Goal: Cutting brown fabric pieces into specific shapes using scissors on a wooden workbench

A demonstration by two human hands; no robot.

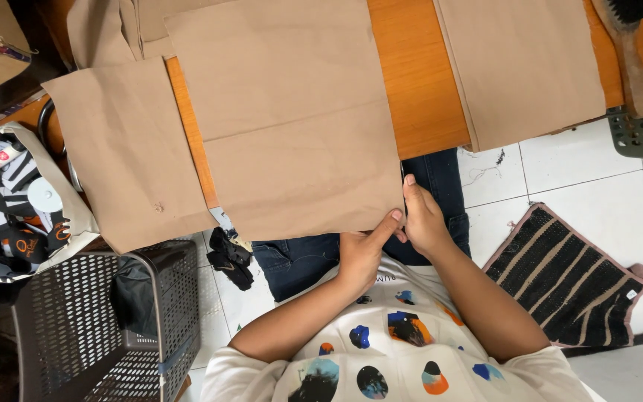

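Observation:
A large sheet of brown paper (pixel 292 119) lies on the orange wooden table (pixel 422 97), with a crease across its middle. My left hand (pixel 362 249) pinches its near right corner, thumb on top. My right hand (pixel 422 219) touches the same corner from the right, with the index finger along the paper's edge. Both hands sit at the table's near edge, above my lap in dark jeans (pixel 299 260).
Another brown sheet (pixel 124 156) hangs over the table's left edge and a third (pixel 526 67) lies at the right. A grey perforated basket (pixel 98 320) stands at the lower left, a bag of printed items (pixel 13 201) above it, a striped mat (pixel 567 279) on the tiled floor.

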